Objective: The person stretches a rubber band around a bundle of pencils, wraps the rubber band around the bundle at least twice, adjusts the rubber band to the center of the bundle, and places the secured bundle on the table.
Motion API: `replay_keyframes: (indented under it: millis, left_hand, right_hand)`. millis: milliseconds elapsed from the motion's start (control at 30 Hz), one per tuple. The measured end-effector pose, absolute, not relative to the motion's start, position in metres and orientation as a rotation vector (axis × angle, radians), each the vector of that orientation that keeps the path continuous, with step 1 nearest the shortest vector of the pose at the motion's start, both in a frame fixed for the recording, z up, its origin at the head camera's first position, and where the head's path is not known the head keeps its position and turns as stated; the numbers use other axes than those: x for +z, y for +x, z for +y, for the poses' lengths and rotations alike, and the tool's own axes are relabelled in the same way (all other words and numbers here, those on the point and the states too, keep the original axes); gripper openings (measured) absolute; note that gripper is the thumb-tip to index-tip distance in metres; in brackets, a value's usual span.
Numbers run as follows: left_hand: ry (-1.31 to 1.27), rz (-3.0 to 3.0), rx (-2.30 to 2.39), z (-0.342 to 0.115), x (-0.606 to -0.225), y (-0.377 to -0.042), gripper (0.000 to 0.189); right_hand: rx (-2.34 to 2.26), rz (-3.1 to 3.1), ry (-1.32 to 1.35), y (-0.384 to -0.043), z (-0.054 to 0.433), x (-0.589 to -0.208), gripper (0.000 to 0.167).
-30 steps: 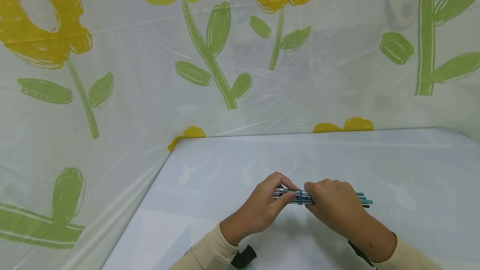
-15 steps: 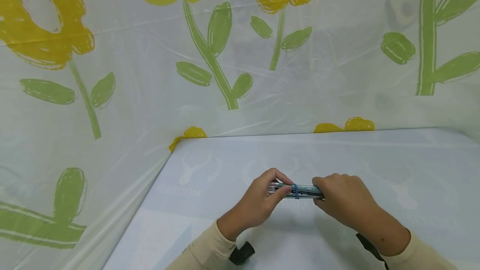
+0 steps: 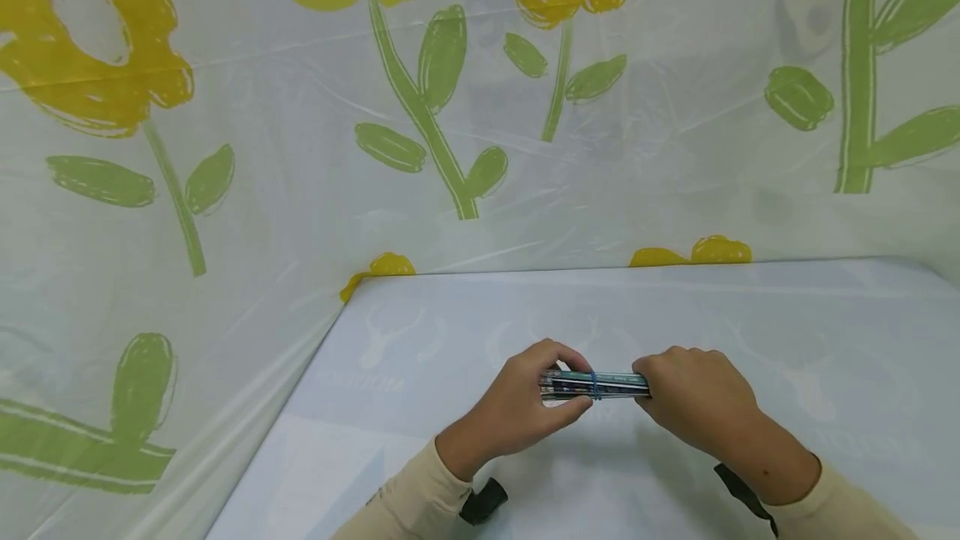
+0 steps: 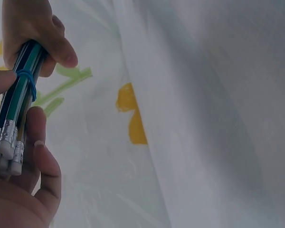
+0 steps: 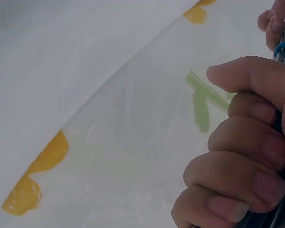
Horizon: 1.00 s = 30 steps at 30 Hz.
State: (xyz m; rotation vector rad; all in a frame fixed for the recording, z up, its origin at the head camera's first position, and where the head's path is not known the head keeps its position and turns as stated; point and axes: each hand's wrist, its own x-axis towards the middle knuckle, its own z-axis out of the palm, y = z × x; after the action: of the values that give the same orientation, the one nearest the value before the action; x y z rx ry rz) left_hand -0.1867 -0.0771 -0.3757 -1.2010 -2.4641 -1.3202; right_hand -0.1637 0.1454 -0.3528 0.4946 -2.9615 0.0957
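Note:
A bundle of pencils point(image 3: 622, 384) with a blue rubber band point(image 3: 596, 385) round it lies level between my two hands, above the table. White erasers and silver ferrules point(image 4: 8, 147) face the left palm in the left wrist view. My left hand point(image 3: 506, 407) holds the eraser half, thumb and forefinger at opposite edges of the bundle with their tips right at the band. Curled round the other end is my right hand point(image 3: 701, 398), which hides those pencil ends. In the right wrist view its fingers point(image 5: 228, 173) fold over the dark shafts.
A pale table point(image 3: 420, 332) with faint deer-head prints extends under the hands. Behind it and to the left hangs a white sheet point(image 3: 285, 148) with yellow flowers and green stems. A black wrist-worn piece point(image 3: 483, 502) shows below the left wrist.
My right hand has moved right along the bundle, covering pencil ends that stuck out before. The left thumb has shifted from the bundle's face to its lower edge beside the band.

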Motion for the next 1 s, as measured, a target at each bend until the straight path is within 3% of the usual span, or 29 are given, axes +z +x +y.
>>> replay_keyframes:
  millis: [600, 1000]
  left_hand:
    - [-1.211, -2.418, -1.266, -0.0762, -0.3749, -0.1834, 0.03]
    - [-1.302, -2.353, -1.08, -0.0779, -0.3757, -0.1858, 0.031]
  right_hand:
    - [0.106, -2.973, 0.486, -0.1614, 0.1386, -0.3552, 0.015]
    - [0.111, -2.944, 0.493, -0.1596, 0.1378, -0.358, 0.024]
